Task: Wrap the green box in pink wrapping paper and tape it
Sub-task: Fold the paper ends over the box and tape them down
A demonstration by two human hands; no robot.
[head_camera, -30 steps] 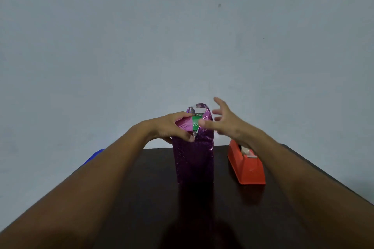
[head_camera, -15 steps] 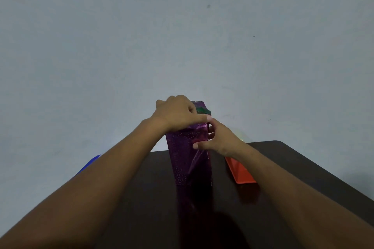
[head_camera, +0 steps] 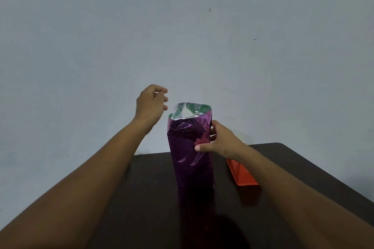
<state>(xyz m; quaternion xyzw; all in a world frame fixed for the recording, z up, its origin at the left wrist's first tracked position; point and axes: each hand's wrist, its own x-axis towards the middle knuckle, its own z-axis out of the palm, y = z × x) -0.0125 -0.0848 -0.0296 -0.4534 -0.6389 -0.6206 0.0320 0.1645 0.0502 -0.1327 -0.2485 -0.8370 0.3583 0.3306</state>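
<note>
The green box (head_camera: 199, 108) stands upright on the dark table (head_camera: 283, 171), wrapped in shiny pink-purple paper (head_camera: 188, 153). Only a green strip shows at its top, where the paper end stands loose with its silver inside visible. My right hand (head_camera: 217, 141) grips the box's right side, thumb across the front face and fingers behind. My left hand (head_camera: 150, 105) hovers in the air up and to the left of the box top, fingers loosely curled, holding nothing and apart from the paper.
A red tape dispenser (head_camera: 242, 173) sits on the table just right of the box, partly hidden by my right wrist. A plain pale wall rises behind. The table's far edge runs close behind the box.
My left hand has let go of the box top and lifted up and left. The paper flaps at the top have sprung up. My right hand still holds the box's side.
</note>
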